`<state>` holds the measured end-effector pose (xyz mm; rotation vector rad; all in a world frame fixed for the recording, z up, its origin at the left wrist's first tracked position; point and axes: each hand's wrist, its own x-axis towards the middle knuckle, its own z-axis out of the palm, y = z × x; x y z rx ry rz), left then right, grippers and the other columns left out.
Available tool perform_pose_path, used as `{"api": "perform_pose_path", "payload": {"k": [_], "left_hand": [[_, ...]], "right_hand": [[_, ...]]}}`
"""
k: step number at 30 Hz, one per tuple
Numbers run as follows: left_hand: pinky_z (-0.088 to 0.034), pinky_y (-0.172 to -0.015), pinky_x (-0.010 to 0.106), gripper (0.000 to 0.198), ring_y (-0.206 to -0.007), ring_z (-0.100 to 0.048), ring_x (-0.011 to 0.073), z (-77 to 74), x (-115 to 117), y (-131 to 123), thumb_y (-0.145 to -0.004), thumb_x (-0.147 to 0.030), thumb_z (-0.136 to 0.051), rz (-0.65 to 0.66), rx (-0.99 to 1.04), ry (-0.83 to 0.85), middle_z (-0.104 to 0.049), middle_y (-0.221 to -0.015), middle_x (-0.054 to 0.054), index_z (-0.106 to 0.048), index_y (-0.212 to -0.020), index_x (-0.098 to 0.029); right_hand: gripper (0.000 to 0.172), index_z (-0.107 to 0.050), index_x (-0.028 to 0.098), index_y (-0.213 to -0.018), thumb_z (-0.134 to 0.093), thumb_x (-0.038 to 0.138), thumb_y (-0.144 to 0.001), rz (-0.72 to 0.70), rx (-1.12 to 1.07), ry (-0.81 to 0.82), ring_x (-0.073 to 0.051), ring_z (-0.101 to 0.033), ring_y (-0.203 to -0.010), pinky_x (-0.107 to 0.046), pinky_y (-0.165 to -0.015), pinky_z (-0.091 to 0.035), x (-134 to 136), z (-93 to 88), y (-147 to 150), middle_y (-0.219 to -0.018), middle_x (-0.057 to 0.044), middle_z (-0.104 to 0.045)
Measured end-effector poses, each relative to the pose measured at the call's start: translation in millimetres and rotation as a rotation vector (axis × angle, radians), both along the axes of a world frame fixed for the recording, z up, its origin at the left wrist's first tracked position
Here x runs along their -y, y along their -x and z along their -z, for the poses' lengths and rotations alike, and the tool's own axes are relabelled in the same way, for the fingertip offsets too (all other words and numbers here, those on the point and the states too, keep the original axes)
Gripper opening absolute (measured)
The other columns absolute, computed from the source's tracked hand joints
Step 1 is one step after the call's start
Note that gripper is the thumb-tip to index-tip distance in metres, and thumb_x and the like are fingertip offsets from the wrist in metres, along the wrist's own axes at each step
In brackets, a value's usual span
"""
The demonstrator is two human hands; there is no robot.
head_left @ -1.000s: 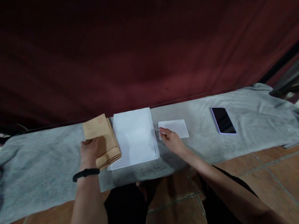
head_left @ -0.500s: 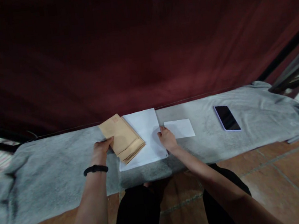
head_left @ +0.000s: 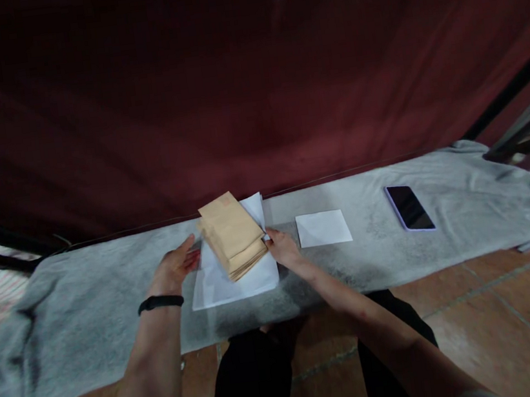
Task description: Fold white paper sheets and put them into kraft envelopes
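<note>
A stack of brown envelopes lies slanted on a stack of white paper sheets, its top envelope shifted from those below. My right hand has its fingers closed at the right edge of the sheets, close to the envelopes' right corner; the fingertips are partly hidden. To the left of the stack, my left hand is open, fingers stretched toward the sheets and apart from the envelopes. Right of my right hand, a small white paper lies flat.
A phone in a purple case lies farther right on the grey cloth that covers the long narrow surface. Behind it hangs a dark red curtain. Tiled floor and my knees are below the front edge.
My left hand has let go of the envelopes, which now lie farther right on the sheets. The white sheets have shifted left, with my right hand at their edge.
</note>
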<state>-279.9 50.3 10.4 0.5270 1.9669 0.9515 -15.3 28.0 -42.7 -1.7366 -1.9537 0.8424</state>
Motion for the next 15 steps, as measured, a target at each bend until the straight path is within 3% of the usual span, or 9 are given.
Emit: {"api": "perform_pose_path", "payload": {"k": [7,11,15], "left_hand": [[-0.045,-0.057,0.031,0.03,-0.063,-0.058,0.0207,16.0,-30,-20,-0.061,-0.034,-0.086,-0.016,-0.176,-0.047,-0.056,-0.052,0.0,-0.064,-0.068,-0.015],[-0.049,-0.06,0.034,0.031,-0.067,-0.062,0.0242,12.7,-35,-21,-0.059,-0.031,-0.086,-0.021,-0.165,-0.064,-0.063,-0.057,0.002,-0.07,-0.075,-0.012],[-0.052,-0.062,0.033,0.031,-0.072,-0.066,0.0259,4.3,-26,-14,-0.057,-0.031,-0.086,-0.027,-0.159,-0.088,-0.066,-0.061,0.002,-0.073,-0.078,-0.014]], "right_hand": [[0.043,-0.066,0.027,-0.125,-0.048,0.009,-0.09,-0.029,-0.082,-0.002,-0.018,-0.067,-0.112,-0.026,-0.096,-0.05,0,-1.3,3,-0.123,-0.001,-0.071],[0.043,-0.07,0.025,-0.118,-0.047,0.006,-0.087,-0.059,-0.207,0.001,-0.018,-0.068,-0.106,-0.026,-0.093,-0.051,0,0.3,5,-0.115,0.0,-0.074],[0.042,-0.071,0.026,-0.116,-0.047,0.007,-0.087,-0.092,-0.327,0.023,-0.016,-0.069,-0.1,-0.025,-0.089,-0.053,4,5.0,16,-0.109,0.004,-0.075]]}}
